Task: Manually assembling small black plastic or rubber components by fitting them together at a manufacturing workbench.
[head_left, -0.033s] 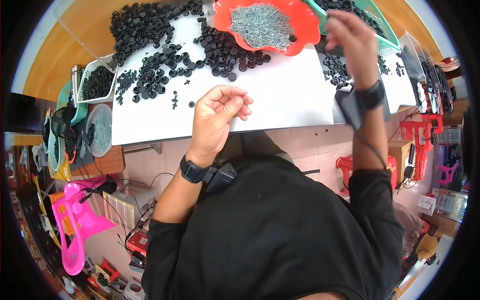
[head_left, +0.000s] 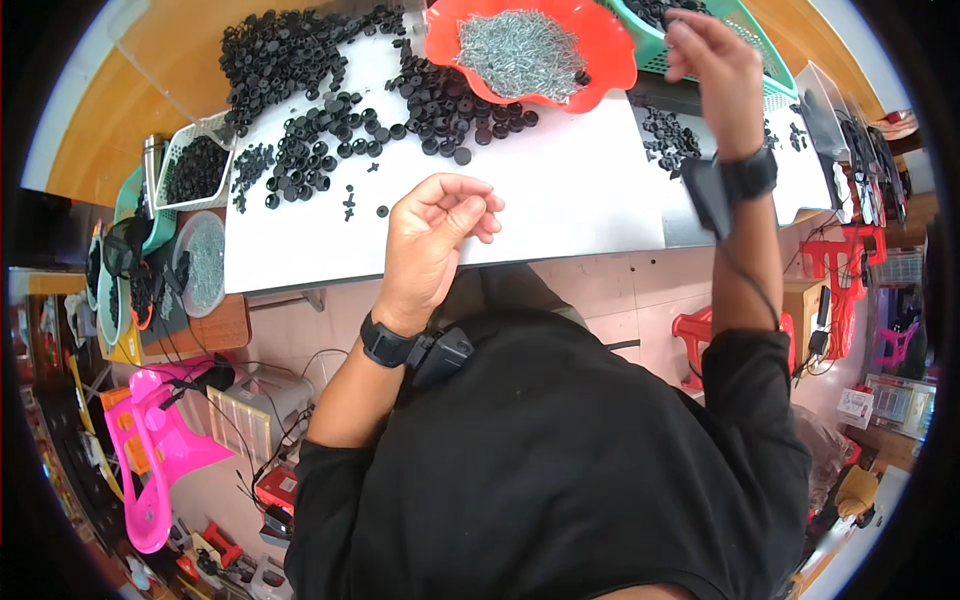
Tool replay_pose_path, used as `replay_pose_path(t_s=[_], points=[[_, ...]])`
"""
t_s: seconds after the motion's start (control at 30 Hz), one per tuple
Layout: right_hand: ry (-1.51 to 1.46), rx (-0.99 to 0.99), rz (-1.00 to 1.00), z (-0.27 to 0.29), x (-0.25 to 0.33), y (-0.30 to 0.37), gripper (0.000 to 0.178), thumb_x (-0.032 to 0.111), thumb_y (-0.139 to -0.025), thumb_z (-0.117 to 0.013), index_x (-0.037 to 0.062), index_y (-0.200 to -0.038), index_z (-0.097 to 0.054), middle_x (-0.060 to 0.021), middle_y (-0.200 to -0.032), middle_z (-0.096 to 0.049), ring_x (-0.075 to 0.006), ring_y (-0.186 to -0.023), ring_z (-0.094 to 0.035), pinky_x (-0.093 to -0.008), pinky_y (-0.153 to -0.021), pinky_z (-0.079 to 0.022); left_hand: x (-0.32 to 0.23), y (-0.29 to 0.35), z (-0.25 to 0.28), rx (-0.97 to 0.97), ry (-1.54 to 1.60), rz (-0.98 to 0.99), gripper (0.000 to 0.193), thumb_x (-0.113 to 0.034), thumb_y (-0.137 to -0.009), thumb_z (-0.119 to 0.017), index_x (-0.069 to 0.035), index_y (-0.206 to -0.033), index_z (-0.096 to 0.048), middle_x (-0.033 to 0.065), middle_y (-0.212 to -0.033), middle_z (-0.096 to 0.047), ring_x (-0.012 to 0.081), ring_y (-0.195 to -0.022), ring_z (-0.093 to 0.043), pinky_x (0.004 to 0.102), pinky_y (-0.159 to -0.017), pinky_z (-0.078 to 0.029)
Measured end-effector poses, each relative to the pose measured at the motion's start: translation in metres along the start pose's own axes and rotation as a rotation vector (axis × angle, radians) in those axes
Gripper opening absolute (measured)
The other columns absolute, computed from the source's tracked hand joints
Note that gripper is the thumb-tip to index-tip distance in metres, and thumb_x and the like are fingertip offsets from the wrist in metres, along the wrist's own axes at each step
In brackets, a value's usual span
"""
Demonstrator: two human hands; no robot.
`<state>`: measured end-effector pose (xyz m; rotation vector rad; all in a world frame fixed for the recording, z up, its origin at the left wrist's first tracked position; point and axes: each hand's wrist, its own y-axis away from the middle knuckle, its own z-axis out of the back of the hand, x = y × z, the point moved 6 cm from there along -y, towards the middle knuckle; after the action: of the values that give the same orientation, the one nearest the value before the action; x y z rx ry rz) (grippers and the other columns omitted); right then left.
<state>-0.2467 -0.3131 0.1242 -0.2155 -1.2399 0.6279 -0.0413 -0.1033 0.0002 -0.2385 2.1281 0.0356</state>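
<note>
My left hand hovers over the near edge of the white tabletop. Its fingers are curled in with the thumb pressed against them; whatever they hold is hidden. At the far right, my right hand is raised at the near side of a green basket containing small black parts. The fingers of that hand are loosely bent and apart, and I see nothing between them. Between the hands and farther back stands a red scalloped bowl full of small silvery screws. Loose round black caps are heaped beside it.
A white basket of black parts stands at the table's left end, near a clear tub of silvery pieces. Small black fittings lie below the green basket. A pink stool and red stools stand on the floor.
My right hand has shifted slightly to the right and away from me beside the green basket. My left hand stays almost still.
</note>
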Motion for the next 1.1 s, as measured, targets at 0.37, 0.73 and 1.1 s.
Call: replay_pose_path(t_s=[0.37,0.73,1.1], points=[[0.425,0.377,0.377,-0.065,0.007,-0.016,0.031,0.009,-0.078,-0.064,0.0001,-0.107,-0.059,-0.0086,-0.094,-0.062,-0.0172,-0.078,-0.060,-0.0270,-0.070,-0.050,-0.020,0.006,0.013,-0.063,-0.181,-0.052,0.008,-0.003,-0.087,-0.055,0.003,-0.092,-0.058,0.0123,-0.086,-0.063,0.0140,-0.069,-0.058,0.0232,-0.061,-0.046],[0.687,0.944,0.479,-0.165,-0.028,-0.024,0.077,0.014,-0.061,-0.078,0.0123,-0.130,-0.043,-0.0155,-0.126,-0.042,-0.0328,-0.117,-0.041,-0.0396,-0.098,-0.036,-0.046,0.032,0.059,-0.268,-0.743,-0.355,0.004,-0.003,-0.082,-0.062,0.001,-0.084,-0.061,0.0044,-0.079,-0.059,0.0094,-0.068,-0.054,0.0211,-0.062,-0.043],[0.713,0.955,0.388,-0.151,-0.014,-0.007,0.049,0.008,-0.067,-0.072,0.0116,-0.110,-0.049,-0.0092,-0.107,-0.047,-0.0294,-0.102,-0.051,-0.0370,-0.080,-0.046,-0.051,0.032,0.053,-0.262,-0.840,-0.423,0.005,0.002,-0.078,-0.061,0.000,-0.083,-0.061,0.0057,-0.076,-0.059,0.0128,-0.066,-0.057,0.0231,-0.060,-0.046]])
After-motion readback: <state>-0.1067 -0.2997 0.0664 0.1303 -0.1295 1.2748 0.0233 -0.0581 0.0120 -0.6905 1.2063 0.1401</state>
